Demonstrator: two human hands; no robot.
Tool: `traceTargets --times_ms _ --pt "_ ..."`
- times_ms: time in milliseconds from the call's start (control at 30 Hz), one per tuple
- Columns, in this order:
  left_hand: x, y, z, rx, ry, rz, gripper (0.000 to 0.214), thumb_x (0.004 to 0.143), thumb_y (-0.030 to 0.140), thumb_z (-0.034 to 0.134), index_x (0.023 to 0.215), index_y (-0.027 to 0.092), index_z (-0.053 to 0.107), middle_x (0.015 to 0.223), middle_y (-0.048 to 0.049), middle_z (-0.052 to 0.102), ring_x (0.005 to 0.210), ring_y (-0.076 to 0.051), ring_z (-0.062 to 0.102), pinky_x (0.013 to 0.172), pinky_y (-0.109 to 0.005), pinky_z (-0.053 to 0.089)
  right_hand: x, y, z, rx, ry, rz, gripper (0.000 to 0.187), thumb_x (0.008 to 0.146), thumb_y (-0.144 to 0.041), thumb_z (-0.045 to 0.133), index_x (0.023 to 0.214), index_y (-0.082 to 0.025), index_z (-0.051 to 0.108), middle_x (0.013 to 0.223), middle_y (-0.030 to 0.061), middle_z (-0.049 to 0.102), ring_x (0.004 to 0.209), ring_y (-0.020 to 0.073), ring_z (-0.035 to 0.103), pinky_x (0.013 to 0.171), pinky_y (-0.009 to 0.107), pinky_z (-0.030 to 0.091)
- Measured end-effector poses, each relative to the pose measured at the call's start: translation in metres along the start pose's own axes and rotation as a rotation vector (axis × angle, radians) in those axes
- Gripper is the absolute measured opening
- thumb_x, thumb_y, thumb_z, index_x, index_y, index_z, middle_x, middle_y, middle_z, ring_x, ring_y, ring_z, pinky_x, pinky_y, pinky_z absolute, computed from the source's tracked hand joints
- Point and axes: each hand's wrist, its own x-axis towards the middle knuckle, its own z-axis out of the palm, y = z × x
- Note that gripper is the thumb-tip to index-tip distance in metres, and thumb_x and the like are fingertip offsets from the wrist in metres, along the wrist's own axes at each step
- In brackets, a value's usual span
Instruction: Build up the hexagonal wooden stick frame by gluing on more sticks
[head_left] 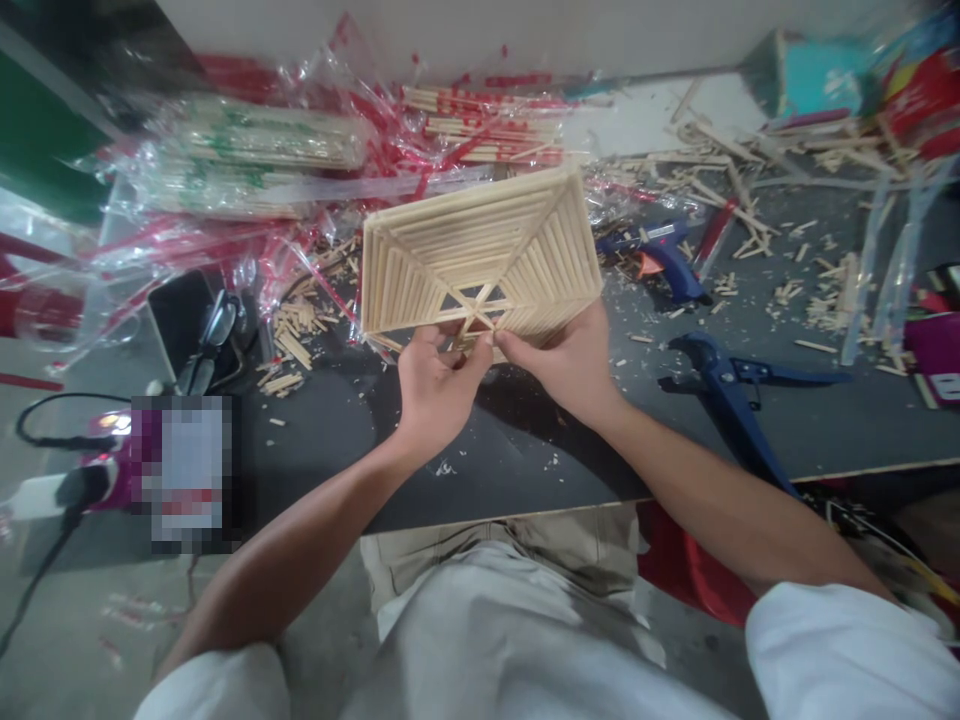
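Note:
A tapered, basket-like frame of stacked wooden sticks (pixel 472 240) is tilted with its wide rim away from me, above the dark table. Crossed sticks span the small opening at its narrow end. My left hand (pixel 439 385) is closed on the frame's near side, its thumb at the crossed sticks. My right hand (pixel 574 365) grips the near right side, its thumb pointing in beside the left thumb. Both thumb tips almost meet; some fingers are hidden behind the frame. To the right lie a blue glue gun (pixel 671 260) and a blue cutter tool (pixel 724 390).
Plastic-wrapped stick bundles (pixel 262 150) and red-marked sticks (pixel 495 130) lie at the back. Cut stick pieces (pixel 300 330) are scattered about. A phone (pixel 180 320), glasses (pixel 214 335) and a purple power strip (pixel 124 450) with plugs are at left. The table's front edge (pixel 517 515) runs before my lap.

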Motion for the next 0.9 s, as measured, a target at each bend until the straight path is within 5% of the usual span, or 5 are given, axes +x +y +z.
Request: traceTargets --times_ms 100,267,500,733,900 --pt "0.0003 -0.0019 0.0000 0.005 0.002 0.010 0.023 0.085 0.029 0.075 0.100 0.017 0.064 0.091 -0.0046 0.078 0.043 -0.004 0.052 0.038 -0.019 0.037 0.0008 -0.0025 0.0000 0.034 0.014 -0.004 0.084 0.073 -0.049 0.087 0.143 -0.028 0.047 0.130 0.0129 0.069 0.117 0.0330 0.070 0.112 0.060 0.054" --pt "0.0014 0.0001 -0.0001 0.022 0.008 -0.019 0.013 0.086 0.024 0.073 0.094 0.017 0.066 0.055 0.0051 0.062 0.036 -0.005 0.046 0.037 -0.019 0.036 0.0022 -0.0069 0.0006 0.061 -0.013 0.027 0.085 0.070 -0.056 0.089 0.141 -0.029 0.050 0.125 0.0124 0.072 0.112 0.0334 0.071 0.109 0.061 0.056" --pt "0.0045 -0.0030 -0.0047 -0.110 -0.081 0.032 0.038 0.078 0.040 0.086 0.096 0.017 0.061 0.117 -0.0117 0.077 0.038 -0.003 0.056 0.035 -0.023 0.043 0.0048 -0.0071 -0.0046 0.037 -0.048 0.050 0.064 0.072 -0.061 0.087 0.121 -0.030 0.060 0.107 0.0091 0.076 0.108 0.0331 0.074 0.105 0.059 0.060" --pt "0.0055 -0.0048 -0.0036 -0.151 -0.065 0.032 0.033 0.080 0.035 0.086 0.091 0.017 0.062 0.105 -0.0097 0.078 0.038 -0.004 0.056 0.035 -0.023 0.044 0.0024 -0.0026 -0.0058 0.024 -0.052 0.059 0.070 0.074 -0.055 0.088 0.131 -0.028 0.058 0.121 0.0125 0.073 0.122 0.0339 0.069 0.114 0.060 0.054" --pt "0.0084 -0.0031 -0.0059 -0.184 -0.150 0.065 0.030 0.081 0.037 0.087 0.086 0.015 0.067 0.104 -0.0065 0.076 0.035 0.001 0.045 0.032 -0.020 0.037 0.0002 -0.0074 -0.0037 0.023 -0.044 0.073 0.056 0.075 -0.054 0.087 0.118 -0.028 0.062 0.115 0.0118 0.075 0.116 0.0326 0.071 0.110 0.057 0.057"
